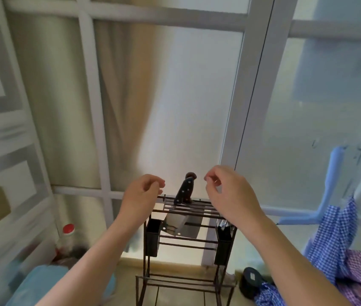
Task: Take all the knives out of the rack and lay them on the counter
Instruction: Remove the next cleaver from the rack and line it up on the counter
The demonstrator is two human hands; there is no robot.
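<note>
A frosted window with pale frames fills the wall, a cream curtain (128, 102) hanging behind the glass, and against it stands a dark wire rack (186, 235). One knife (185, 191) sits upright in the rack's top slots, its black riveted handle sticking up at twelve o'clock from the rack's centre. The left hand (140, 193) hovers just beside that handle at its nine o'clock, fingers loosely curled, holding nothing. The right hand (228, 191) hangs at the handle's three o'clock, likewise half-curled and empty, and neither touches the knife. Below the top bars a broad blade (175, 224) shows through the wires, though whether it belongs to that handle or to a second knife I cannot tell. The right side bin (223, 241) is partly hidden by the forearm. Everything is motion-blurred. A checked cloth (331, 239) droops at four o'clock, and a red-capped bottle (67, 235) stands at eight o'clock.
</note>
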